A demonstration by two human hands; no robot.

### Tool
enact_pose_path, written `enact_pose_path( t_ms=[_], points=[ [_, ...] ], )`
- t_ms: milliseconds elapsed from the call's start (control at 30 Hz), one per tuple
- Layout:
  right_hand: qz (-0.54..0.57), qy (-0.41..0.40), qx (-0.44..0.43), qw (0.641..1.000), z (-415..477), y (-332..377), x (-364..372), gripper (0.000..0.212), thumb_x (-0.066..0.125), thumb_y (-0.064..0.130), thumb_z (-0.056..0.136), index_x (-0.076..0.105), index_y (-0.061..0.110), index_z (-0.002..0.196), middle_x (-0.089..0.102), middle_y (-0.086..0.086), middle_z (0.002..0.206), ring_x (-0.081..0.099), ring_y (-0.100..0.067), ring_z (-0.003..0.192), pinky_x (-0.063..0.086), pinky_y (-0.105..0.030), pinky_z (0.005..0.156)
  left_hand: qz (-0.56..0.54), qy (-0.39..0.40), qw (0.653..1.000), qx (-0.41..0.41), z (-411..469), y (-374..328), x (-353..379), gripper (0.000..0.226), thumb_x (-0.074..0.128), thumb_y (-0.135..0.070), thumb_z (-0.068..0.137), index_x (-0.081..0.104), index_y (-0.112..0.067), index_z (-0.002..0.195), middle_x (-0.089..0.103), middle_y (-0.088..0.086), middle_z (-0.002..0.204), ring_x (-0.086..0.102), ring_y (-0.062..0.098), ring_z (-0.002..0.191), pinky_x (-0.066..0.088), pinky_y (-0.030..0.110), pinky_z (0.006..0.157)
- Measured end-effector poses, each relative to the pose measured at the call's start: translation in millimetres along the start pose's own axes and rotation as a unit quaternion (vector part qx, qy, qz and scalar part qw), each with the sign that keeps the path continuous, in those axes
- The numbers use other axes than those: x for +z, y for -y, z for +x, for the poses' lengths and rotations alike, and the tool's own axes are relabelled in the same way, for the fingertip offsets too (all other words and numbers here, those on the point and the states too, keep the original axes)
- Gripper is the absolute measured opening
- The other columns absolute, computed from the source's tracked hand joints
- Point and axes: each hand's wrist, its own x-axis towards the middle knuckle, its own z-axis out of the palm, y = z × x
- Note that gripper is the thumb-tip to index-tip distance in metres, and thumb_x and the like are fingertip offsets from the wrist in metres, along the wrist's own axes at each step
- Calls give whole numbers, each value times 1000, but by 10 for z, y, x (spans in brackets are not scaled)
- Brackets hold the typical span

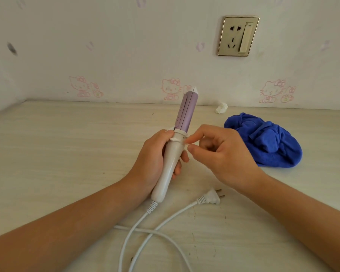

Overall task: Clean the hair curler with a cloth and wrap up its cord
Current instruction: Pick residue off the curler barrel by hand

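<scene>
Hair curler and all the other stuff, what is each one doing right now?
Hair curler: held upright, clamp shut.
Left hand: wrapped around the handle.
Right hand: fingertips at the collar, holding nothing.
Cord: loose, looped on the table.
Plug: unplugged, lying flat.
Cloth: crumpled, untouched.
Wall socket: empty.

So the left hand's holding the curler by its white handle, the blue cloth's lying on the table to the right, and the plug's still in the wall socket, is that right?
Not quite. The head view shows the plug lying loose on the table, not in the wall socket. The rest holds: the left hand holds the curler by its white handle, and the blue cloth lies to the right.
</scene>
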Motion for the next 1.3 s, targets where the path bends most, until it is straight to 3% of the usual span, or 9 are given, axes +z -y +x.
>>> enact_pose_path(
  t_ms=[167, 433, 533, 600, 667, 767, 867, 1033, 1300],
  points=[
    [38, 192, 23, 980, -151, 52, 84, 13, 72, 4, 89, 76, 16, 88, 44, 10, 48, 35, -4, 44, 36, -19, 50, -78, -43, 996, 3, 19, -13, 51, 33, 46, -32, 105, 64, -7, 93, 62, 9, 63, 58, 18, 52, 47, 27, 47],
    [-5, 17, -2, 1000, 2, -17, -19, 11, 73, 5, 91, 75, 15, 85, 43, 12, 44, 33, -4, 42, 37, -14, 52, -66, -56, 996, 16, 156, 30, 135, 48, 45, -36, 104, 60, 9, 109, 61, 10, 58, 59, 21, 47, 46, 28, 43],
    [16, 82, 28, 996, -2, -55, -100, 13, 72, 2, 91, 75, 14, 86, 39, 12, 45, 30, -10, 42, 60, -53, 73, -86, -48, 995, 21, 365, -10, 273, 43, 46, -29, 105, 63, 11, 105, 64, 2, 57, 60, 13, 48, 47, 22, 45],
    [18, 81, 48, 995, 21, -81, -161, 16, 71, -2, 91, 75, 12, 86, 38, 8, 46, 29, -13, 43, 48, -72, 90, -106, -32, 994, 14, 477, -12, 346, 40, 47, -28, 104, 65, 7, 102, 65, 4, 61, 62, 14, 52, 49, 25, 49],
    [22, 79, 44, 996, 50, -117, -222, 14, 71, -4, 90, 75, 9, 86, 39, 6, 46, 30, -11, 43, 55, -56, 95, -106, -13, 994, 8, 539, 25, 354, 39, 45, -31, 105, 63, 4, 104, 69, 7, 69, 61, 18, 57, 49, 29, 53],
    [44, 144, 57, 987, 10, -152, -251, 13, 70, 3, 89, 76, 13, 86, 41, 5, 47, 31, -7, 43, 44, -10, 57, -76, 0, 996, 43, 534, 88, 284, 30, 42, -30, 109, 62, -8, 103, 73, 11, 84, 56, 22, 57, 48, 30, 50],
    [27, 207, 78, 975, -53, -140, -191, 17, 72, 10, 88, 77, 25, 84, 44, 3, 47, 34, -8, 43, 35, -19, 48, -74, 1, 996, 54, 523, 115, 211, 31, 40, -31, 110, 63, -12, 104, 75, 15, 98, 59, 22, 59, 49, 32, 50],
    [16, 80, 63, 995, 2, -175, -248, 15, 73, 2, 90, 76, 16, 84, 44, 9, 46, 33, -7, 44, 35, -17, 50, -80, 2, 995, 58, 560, 139, 187, 32, 42, -28, 109, 66, -9, 103, 74, 9, 94, 64, 20, 59, 52, 31, 53],
    [22, 164, 95, 982, -8, -116, -229, 21, 73, 0, 89, 76, 19, 81, 40, 4, 47, 31, -10, 44, 33, -19, 47, -102, 8, 994, 50, 548, 138, 181, 34, 41, -27, 108, 69, -14, 94, 75, 10, 97, 65, 21, 58, 52, 32, 50]
  ],
)
